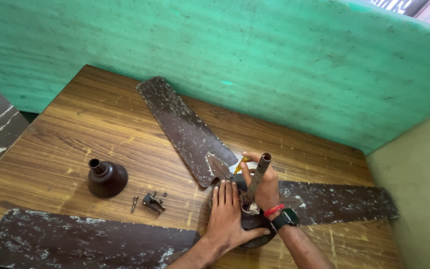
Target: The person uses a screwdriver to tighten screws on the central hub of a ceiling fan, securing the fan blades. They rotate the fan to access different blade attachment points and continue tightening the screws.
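A brown ceiling fan lies on the wooden table, its motor hub near the front edge and its rusty down-rod sticking up. My left hand rests flat on the hub, fingers together. My right hand, with a red band and a black watch at the wrist, holds a yellow-handled screwdriver whose tip points at the bracket of the far blade.
Two more speckled brown blades reach left and right. A brown canopy cup stands upright at left, with a small clamp and loose screws beside it. A green wall closes the back.
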